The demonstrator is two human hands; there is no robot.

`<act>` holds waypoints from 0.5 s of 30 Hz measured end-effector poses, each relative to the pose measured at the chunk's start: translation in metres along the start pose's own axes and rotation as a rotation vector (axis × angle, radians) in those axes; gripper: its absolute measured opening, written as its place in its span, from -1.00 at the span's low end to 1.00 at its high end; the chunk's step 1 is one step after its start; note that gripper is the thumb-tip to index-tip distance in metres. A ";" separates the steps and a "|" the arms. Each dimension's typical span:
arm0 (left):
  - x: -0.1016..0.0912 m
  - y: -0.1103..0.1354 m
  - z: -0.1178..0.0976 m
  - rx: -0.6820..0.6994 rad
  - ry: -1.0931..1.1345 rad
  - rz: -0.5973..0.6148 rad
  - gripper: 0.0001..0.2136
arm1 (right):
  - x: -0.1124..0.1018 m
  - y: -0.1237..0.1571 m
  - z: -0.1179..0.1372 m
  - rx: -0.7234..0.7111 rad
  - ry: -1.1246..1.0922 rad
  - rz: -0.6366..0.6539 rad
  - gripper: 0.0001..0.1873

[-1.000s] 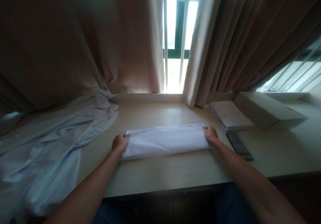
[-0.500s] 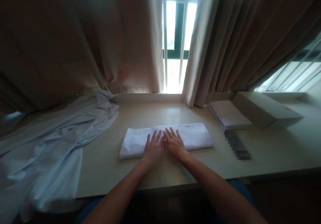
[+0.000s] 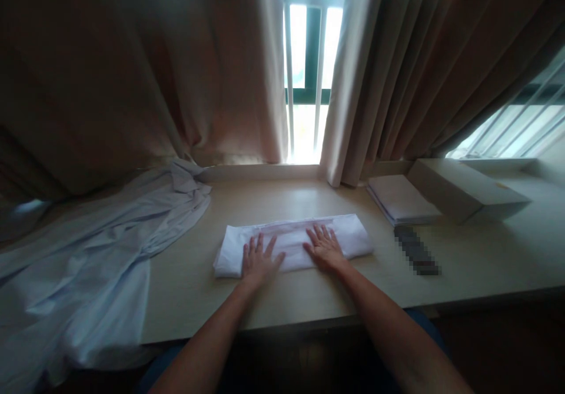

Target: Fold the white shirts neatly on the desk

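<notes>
A white cloth (image 3: 291, 232), folded into a long narrow strip, lies across the middle of the light wooden table (image 3: 309, 300). My left hand (image 3: 259, 260) rests flat on the left half of the strip, fingers spread. On the right half my right hand (image 3: 325, 246) presses down flat too, its fingers apart. Neither hand grips anything.
A crumpled pale blue garment (image 3: 88, 253) covers the table's left side. At the right are a flat white folder (image 3: 399, 199), a long white box (image 3: 463, 188) and a dark blurred object (image 3: 416, 250). Brown curtains (image 3: 132, 70) and a barred window (image 3: 306, 59) stand behind.
My hands let go of the strip's two ends, met flat at its middle, and have now slid apart along the cloth toward its ends.
</notes>
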State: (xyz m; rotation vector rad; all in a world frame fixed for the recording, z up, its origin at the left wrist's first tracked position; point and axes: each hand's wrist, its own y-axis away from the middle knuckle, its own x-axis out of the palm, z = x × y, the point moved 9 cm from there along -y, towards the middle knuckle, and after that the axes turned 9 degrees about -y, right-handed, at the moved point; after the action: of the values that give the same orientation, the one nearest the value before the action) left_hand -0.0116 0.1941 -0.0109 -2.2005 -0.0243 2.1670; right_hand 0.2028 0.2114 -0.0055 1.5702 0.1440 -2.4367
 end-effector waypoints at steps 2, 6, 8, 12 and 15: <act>0.000 -0.003 0.031 -0.101 -0.023 -0.004 -0.29 | -0.011 0.003 -0.029 0.067 0.031 -0.004 -0.26; -0.001 0.001 0.083 -0.221 -0.039 -0.043 -0.27 | -0.026 0.009 -0.065 0.148 0.065 -0.038 -0.28; -0.003 0.006 0.093 -0.235 -0.053 -0.068 -0.27 | -0.028 0.010 -0.073 0.201 0.073 -0.059 -0.28; -0.005 0.020 0.091 -0.260 -0.078 -0.075 -0.27 | -0.028 0.017 -0.085 0.304 0.082 -0.114 -0.26; -0.007 0.030 0.081 -0.247 -0.070 -0.059 -0.26 | -0.025 0.031 -0.090 0.320 0.100 -0.117 -0.24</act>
State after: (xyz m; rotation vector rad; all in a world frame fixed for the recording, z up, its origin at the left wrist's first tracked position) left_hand -0.0940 0.1656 -0.0068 -2.2087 -0.3742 2.3174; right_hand 0.3003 0.2037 -0.0191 1.8640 -0.1502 -2.5714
